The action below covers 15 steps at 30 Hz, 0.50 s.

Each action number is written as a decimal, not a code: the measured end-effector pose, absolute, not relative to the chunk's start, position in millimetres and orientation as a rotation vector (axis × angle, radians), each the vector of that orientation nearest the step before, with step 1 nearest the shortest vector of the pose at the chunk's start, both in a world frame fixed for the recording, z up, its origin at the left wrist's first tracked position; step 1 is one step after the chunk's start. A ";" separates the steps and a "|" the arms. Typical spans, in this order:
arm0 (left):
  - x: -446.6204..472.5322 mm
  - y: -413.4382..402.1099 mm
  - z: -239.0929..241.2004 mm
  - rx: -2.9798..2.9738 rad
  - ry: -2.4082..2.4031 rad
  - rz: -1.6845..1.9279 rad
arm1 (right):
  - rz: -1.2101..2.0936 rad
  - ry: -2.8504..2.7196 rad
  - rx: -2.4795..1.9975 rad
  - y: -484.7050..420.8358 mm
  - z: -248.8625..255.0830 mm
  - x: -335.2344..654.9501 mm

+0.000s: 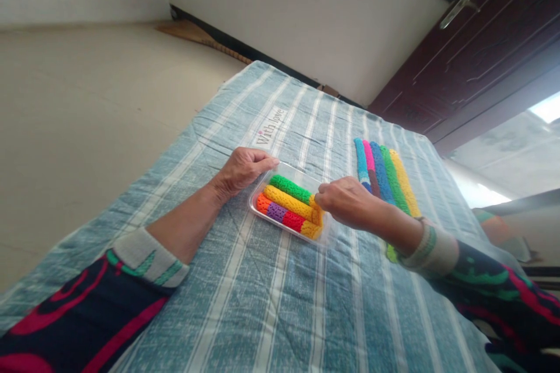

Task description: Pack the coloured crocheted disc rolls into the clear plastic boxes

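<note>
A clear plastic box sits on the cloth in front of me. My left hand pinches its far left rim between thumb and fingers. Inside the box lies a folded crocheted strip, in rows of green, yellow, and orange, purple and red, with yellow at the right end. At the box's right side my right hand is closed, its fingertips on the yellow end of the strip. The tips of those fingers are partly hidden. Beyond my right wrist several crocheted strips in blue, pink, green and yellow lie side by side, partly covered by my forearm.
A blue-and-white striped cloth with "With love" lettering covers the table. Pale floor shows at left, a white wall behind. A dark red door with a metal handle stands at right.
</note>
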<state>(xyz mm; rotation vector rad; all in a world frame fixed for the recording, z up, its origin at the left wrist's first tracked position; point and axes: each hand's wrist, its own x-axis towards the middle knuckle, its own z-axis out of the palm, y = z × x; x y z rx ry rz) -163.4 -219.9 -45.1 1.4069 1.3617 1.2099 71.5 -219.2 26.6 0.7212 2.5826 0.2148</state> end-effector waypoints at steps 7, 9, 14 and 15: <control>-163.7 -220.0 -44.8 1.412 1.375 1.199 | 0.232 2.623 0.686 -218.7 23.3 72.9; -163.4 -220.4 -44.0 1.432 1.386 1.198 | 0.231 2.635 0.674 -218.5 23.4 73.2; -162.3 -221.3 -42.3 1.459 1.406 1.201 | 0.236 2.634 0.672 -218.4 25.4 73.0; -162.2 -221.5 -42.0 1.459 1.406 1.203 | 0.238 2.633 0.670 -218.5 25.8 72.9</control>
